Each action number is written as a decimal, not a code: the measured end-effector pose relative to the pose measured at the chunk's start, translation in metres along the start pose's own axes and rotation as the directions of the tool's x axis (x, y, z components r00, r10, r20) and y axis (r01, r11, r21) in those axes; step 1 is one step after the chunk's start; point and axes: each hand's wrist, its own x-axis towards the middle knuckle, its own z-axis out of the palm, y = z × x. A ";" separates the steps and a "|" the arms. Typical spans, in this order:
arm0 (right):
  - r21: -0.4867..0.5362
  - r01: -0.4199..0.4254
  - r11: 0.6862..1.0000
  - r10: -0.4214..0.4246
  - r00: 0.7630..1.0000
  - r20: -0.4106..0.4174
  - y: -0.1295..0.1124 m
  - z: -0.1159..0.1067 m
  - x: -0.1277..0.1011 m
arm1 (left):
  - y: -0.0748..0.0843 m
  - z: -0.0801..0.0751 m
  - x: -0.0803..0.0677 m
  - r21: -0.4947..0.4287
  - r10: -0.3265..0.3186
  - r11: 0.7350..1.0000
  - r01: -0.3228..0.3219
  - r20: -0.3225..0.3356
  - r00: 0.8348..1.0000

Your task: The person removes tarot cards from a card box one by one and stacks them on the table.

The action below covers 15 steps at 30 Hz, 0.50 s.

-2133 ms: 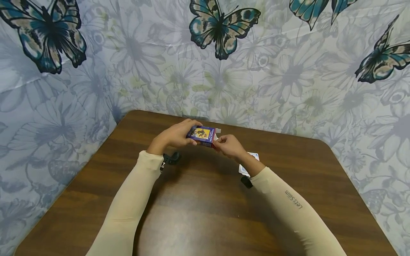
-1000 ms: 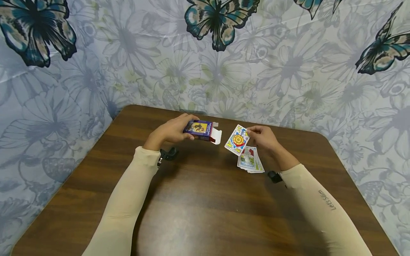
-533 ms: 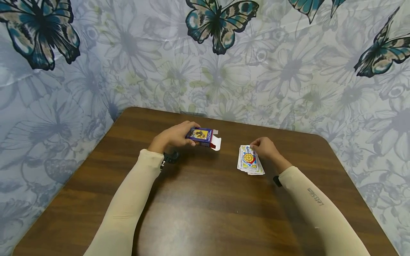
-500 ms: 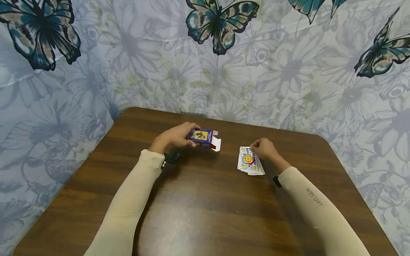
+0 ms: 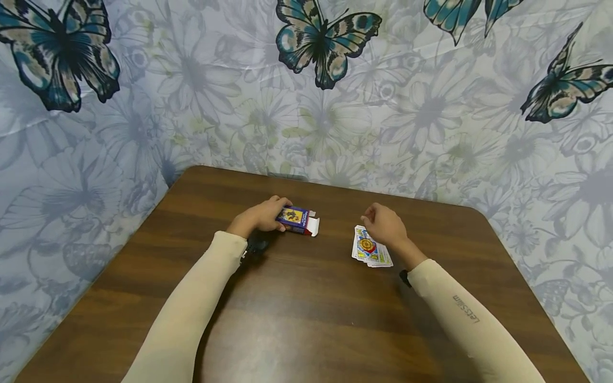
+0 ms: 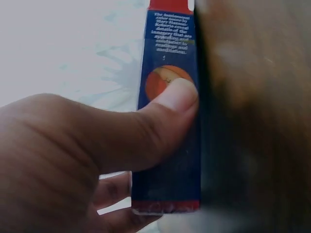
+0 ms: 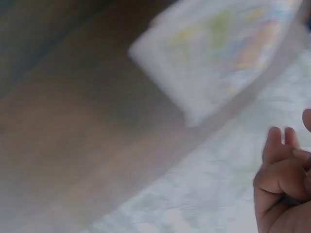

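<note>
A: Status on hands?

B: Left hand (image 5: pixel 258 217) grips the card box (image 5: pixel 295 219), thumb (image 6: pixel 170 104) pressed flat on its blue side panel, other fingers curled round the far side. Box is blue with red ends and a yellow picture on the top face. White end flap hangs open, pointing toward the cards.

A: Box on the table or lifted?

B: At or just above the table (image 5: pixel 306 319); can't tell contact from the head view. It sits near the far edge, left of centre. Left wrist view is blurred on the right half, only the box panel and thumb read clearly.

A: Right hand?

B: Right hand (image 5: pixel 384 226) holds nothing. Fingers loosely curled, relaxed, hovering over the far end of the card stack (image 5: pixel 371 252). Can't tell whether the fingertips touch the top card. In the right wrist view the curled fingers (image 7: pixel 282 174) sit apart from the stack (image 7: pixel 214 53), but that frame is heavily motion-blurred.

A: Stack state?

B: Face up, slightly fanned, lying flat on the table right of centre, near the far edge. Top card shows a yellow-orange disc. Box and stack are well apart, bare wood between them.

A: Anything else on the surface?

B: No other items visible. Backdrop behind the table is a floral sheet with butterflies (image 5: pixel 321 40). Both arms in beige sleeves (image 5: pixel 191 314).
</note>
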 end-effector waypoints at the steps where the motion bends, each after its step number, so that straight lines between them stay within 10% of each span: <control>1: 0.015 0.015 1.000 -0.015 1.000 -0.001 -0.007 -0.002 -0.003 | -0.001 0.001 0.000 0.005 -0.012 1.000 0.012 0.003 1.000; 15: -0.107 0.104 0.989 -0.095 0.992 0.085 -0.043 -0.010 -0.033 | 0.013 -0.017 -0.027 0.042 -0.120 0.992 0.118 0.045 0.992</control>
